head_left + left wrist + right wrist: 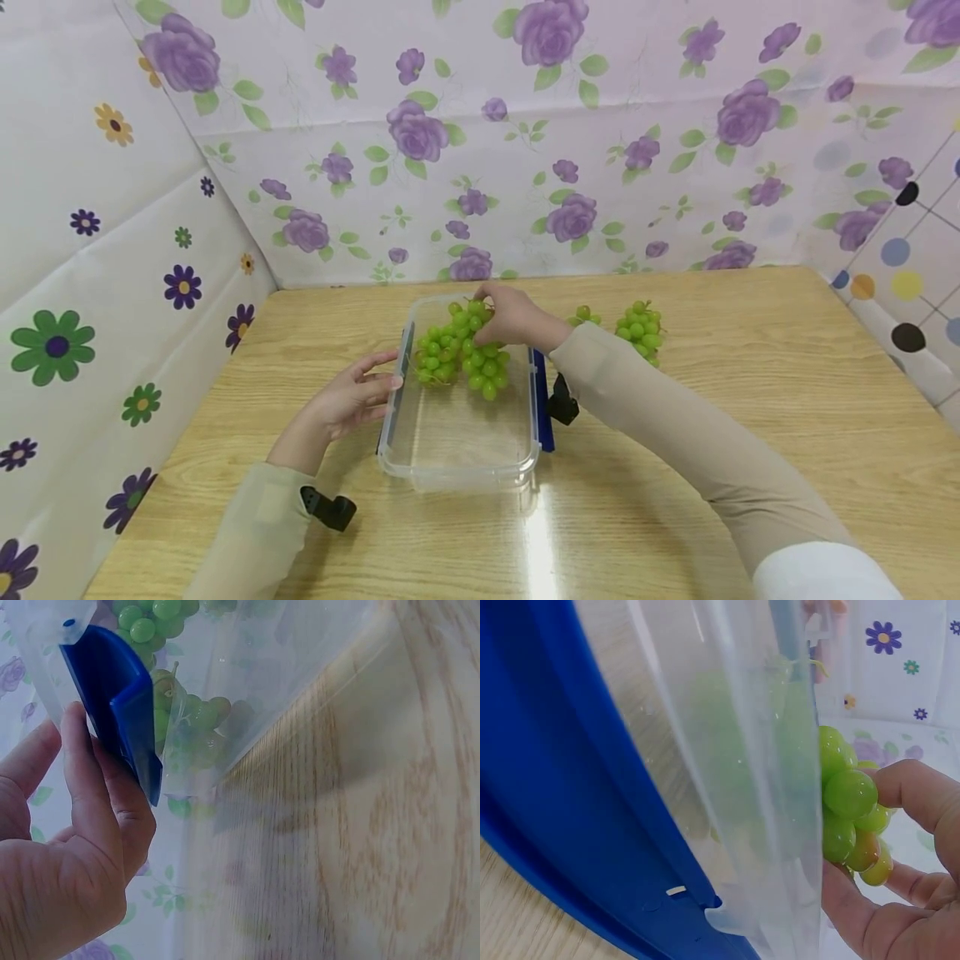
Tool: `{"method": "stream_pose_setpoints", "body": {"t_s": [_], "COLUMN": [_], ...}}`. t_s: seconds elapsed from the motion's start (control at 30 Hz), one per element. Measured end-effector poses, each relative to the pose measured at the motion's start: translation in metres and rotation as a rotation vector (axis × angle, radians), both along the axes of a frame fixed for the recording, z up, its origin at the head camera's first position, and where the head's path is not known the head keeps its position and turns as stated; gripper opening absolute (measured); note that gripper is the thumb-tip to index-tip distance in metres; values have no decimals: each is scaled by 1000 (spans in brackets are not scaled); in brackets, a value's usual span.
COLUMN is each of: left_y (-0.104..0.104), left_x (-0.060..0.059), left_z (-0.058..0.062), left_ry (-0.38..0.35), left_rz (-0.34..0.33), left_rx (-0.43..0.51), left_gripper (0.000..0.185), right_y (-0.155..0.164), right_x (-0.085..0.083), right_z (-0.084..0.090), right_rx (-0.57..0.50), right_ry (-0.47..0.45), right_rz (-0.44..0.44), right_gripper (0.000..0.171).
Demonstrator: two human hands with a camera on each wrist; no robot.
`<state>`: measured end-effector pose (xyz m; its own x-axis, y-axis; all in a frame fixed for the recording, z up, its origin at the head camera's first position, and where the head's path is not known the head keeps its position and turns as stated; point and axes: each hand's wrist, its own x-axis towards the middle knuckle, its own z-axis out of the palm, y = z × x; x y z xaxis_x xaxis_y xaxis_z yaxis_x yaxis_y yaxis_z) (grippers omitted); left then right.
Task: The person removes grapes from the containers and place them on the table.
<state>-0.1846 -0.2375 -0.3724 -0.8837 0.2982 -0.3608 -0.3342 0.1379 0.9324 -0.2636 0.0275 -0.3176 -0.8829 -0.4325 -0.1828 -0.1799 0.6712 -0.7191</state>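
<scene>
My right hand [512,315] pinches a bunch of green grapes [851,796] between thumb and fingers, over the far part of a clear plastic box [459,472]. The held bunch hangs inside the rim and overlaps another grape bunch [435,357] at the box's left side. My left hand [352,398] is at the box's left wall, fingertips touching near the rim. In the left wrist view, its fingers [88,780] lie beside a blue side latch [124,705], which hangs folded outward.
Two more bunches of grapes, one small bunch [583,315] partly behind my right forearm and one larger bunch [640,327], lie on the wooden table [757,375] to the right. A blue latch [544,417] juts from the box's right side. Flowered cloth [480,150] walls the table's back.
</scene>
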Motion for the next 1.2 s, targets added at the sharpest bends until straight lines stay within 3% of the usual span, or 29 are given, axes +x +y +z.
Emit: {"method": "stream_pose_setpoints", "body": {"t_s": [0.4, 0.97, 1.2], "left_y": [3, 0, -1], "left_x": [-1, -6, -8], "left_z": [5, 6, 10], "left_ry": [8, 90, 83], "left_rz": [-24, -83, -94], "left_rx": [-64, -177, -184], "left_gripper": [71, 73, 73], "right_y": [13, 25, 28], "right_x": [3, 15, 20], "right_z": [5, 13, 17], "right_rx": [-83, -152, -178], "right_ry": [-79, -92, -104], "right_rz": [-56, -65, -75], "right_gripper": [65, 65, 65]}}
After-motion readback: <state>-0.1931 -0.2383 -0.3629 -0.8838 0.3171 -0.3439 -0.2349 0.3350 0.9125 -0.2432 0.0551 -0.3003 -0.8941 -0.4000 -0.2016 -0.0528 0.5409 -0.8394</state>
